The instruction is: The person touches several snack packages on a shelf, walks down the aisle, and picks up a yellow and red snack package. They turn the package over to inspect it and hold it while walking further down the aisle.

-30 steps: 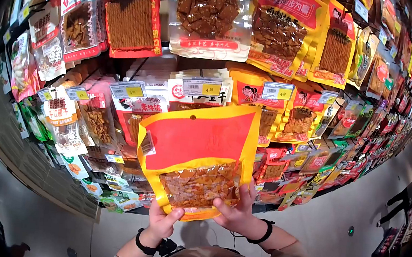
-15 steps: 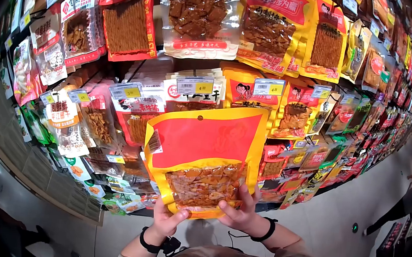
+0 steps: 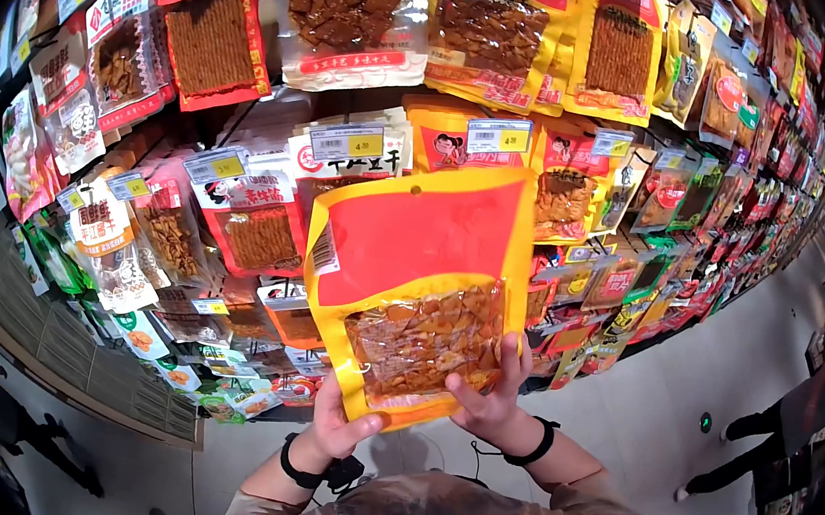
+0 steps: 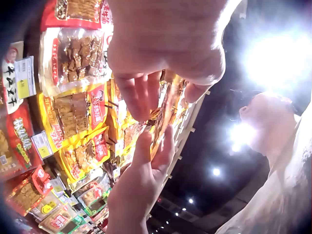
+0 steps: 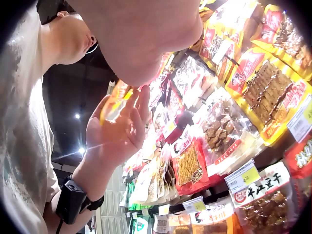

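Note:
A yellow and red snack bag [image 3: 419, 243] is held up in front of the shelf, a barcode label at its left edge. Through its clear window show brown, glossy pieces. My left hand [image 3: 339, 425] pinches the lower left corner, thumb on the near face. At the lower right, my right hand [image 3: 493, 399] grips the bag with the thumb over the window's edge and other fingers along the side. Seen edge-on in the left wrist view, the bag [image 4: 165, 109] is between both hands. The right wrist view shows the left hand [image 5: 117, 129] around its yellow edge.
Rows of hanging snack packets [image 3: 218, 46] fill the curved rack, with price tags [image 3: 499, 137] on the hook ends. Several similar yellow packets [image 3: 568, 188] hang just behind the bag. Another person's legs [image 3: 740, 443] are in the aisle at right, and a dark-clothed figure [image 3: 23, 423] at lower left.
The bag has shifted slightly up and right in the head view, while the shelf has slid left and up. Both hands keep their hold. Passers-by have come further into view at both sides.

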Demonstrator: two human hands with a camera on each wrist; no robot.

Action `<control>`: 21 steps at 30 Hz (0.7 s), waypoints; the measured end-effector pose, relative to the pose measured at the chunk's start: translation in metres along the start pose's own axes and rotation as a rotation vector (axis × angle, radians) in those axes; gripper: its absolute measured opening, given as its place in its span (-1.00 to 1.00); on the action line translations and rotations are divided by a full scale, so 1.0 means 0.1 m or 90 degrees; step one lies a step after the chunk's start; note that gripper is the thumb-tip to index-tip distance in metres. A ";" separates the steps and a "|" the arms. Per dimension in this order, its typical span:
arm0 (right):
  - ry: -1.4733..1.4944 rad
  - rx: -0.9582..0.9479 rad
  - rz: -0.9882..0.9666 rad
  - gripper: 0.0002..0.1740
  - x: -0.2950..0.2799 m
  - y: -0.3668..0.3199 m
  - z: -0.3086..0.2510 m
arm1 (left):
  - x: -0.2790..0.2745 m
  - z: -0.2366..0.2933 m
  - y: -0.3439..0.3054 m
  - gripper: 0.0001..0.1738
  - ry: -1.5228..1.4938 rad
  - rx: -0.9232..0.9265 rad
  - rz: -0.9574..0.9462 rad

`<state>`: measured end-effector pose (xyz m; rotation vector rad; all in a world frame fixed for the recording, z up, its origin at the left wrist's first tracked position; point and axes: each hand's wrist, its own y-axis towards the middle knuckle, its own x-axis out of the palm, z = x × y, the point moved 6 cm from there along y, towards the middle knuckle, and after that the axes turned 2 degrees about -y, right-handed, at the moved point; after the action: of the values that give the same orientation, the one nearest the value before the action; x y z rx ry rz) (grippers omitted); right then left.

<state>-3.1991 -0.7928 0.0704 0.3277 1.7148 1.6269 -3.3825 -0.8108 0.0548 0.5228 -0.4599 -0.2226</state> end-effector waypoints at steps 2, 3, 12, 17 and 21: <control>0.022 0.037 0.000 -0.37 -0.01 -0.02 0.06 | 0.19 0.08 0.11 -0.22 -0.017 0.003 -0.112; 0.034 0.051 0.001 -0.37 -0.01 -0.02 0.09 | 0.20 0.07 0.14 -0.22 -0.019 0.001 -0.113; 0.384 0.136 0.072 -0.21 0.18 0.03 0.21 | 0.45 0.18 0.46 -0.04 0.241 0.095 -0.356; 0.612 0.142 0.119 -0.14 0.06 0.30 0.16 | 0.66 0.33 0.71 -0.09 0.395 0.192 -0.418; 0.893 0.518 -0.197 -0.22 0.31 0.09 0.04 | 0.75 0.37 0.77 -0.20 0.524 0.268 -0.361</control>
<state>-3.2208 -0.7688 0.0688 -0.9145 3.1834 0.7414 -3.3276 -0.7856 0.1514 1.0888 0.4720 -0.4275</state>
